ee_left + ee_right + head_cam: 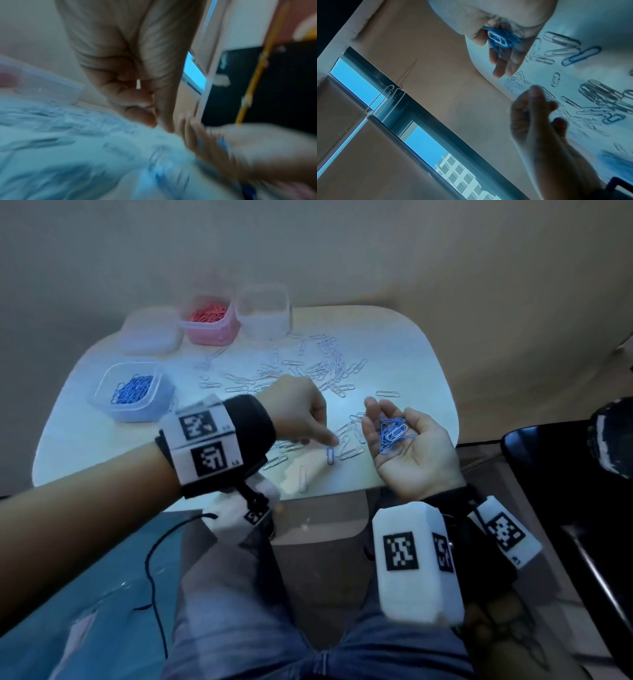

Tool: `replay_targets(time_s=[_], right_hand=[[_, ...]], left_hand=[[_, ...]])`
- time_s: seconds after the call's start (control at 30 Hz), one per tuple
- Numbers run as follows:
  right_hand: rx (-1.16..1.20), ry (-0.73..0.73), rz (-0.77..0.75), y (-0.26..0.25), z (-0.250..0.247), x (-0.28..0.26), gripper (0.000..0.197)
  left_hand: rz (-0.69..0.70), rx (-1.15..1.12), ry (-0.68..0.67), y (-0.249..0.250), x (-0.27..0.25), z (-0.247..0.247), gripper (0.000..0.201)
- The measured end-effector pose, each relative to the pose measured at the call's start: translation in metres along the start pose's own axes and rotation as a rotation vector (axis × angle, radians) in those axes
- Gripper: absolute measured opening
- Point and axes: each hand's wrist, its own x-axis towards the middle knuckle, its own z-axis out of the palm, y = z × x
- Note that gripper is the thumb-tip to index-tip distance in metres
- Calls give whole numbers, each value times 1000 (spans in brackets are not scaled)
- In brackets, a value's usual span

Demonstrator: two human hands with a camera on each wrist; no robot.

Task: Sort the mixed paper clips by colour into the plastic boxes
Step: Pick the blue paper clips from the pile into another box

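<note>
**Ana:** Right, hands first: the right hand (407, 446) lies palm up, fingers loosely spread, cradling a small heap of blue clips (392, 434) with one pale clip mixed in. Nothing pinches them; they simply rest in the palm.

**Ben:** And the left hand (298, 414) reaches across, forefinger stretched down to the table, its tip just beside a lone blue clip (330, 455) near the front edge. The other fingers are curled under and hold nothing I can see. Its own wrist view is too blurred to add more.

**Ana:** Risk, as I judge it: that cupped palm hangs at the table's front right edge. Tilt it a little and the heap slides off, some to the floor.

**Ben:** Agreed, and clips hook together. Lifting the blue one could drag a neighbouring white clip (351, 453) along, and there is already a pale one in the palm. That would spoil the colour sort.

**Ana:** Further out, the scattered white clips (308, 371) cover the middle of the small table (424, 378). The blue-clip box (132, 392) stands at the left edge, well apart from the loaded palm.

**Ben:** A long carry, then. At the far edge stand the pink-clip box (209, 320) and an empty clear box (263, 309), with a lid (150, 332) at the far left corner.
</note>
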Motion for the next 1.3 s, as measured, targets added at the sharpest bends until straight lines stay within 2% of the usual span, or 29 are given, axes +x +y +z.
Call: replay_targets(time_s=[0.07,0.17,0.4,0.47,0.53,0.6,0.67,0.73,0.8,0.9,1.03,1.2,1.3], right_hand=[[-22,-21,-10,2,1,0,34],[-33,-40,-26,2,1,-1,34],[-39,-56,-25,2,0,0,33],[-40,-60,-25,4,-1,1,34],[-53,-59,-18,7,-1,2,33],[-78,-62,-5,9,0,3,32],[-99,-72,17,12,3,3,31],[-100,-88,43,16,6,3,29],[-69,-104,58,18,8,2,27],[-67,-104,45,17,8,3,29],[-51,-112,31,17,6,3,25],[-38,-109,-9,21,6,3,25],[-45,-107,-24,22,5,3,25]], left_hand=[[-39,27,8,-1,1,12,28],[-45,20,24,1,1,19,23],[-105,-126,7,-4,-7,20,15],[-119,-181,33,-9,-8,14,14],[-122,-217,113,-11,-9,5,13],[-69,-272,212,-3,-10,-5,14],[50,-300,256,13,-11,-11,16],[140,-249,215,30,-10,-10,13],[160,-166,195,37,-8,-5,15],[186,-81,278,36,-7,0,15],[174,-39,227,36,-13,12,21],[153,-4,217,37,-17,21,19],[131,-25,219,37,-18,21,31]])
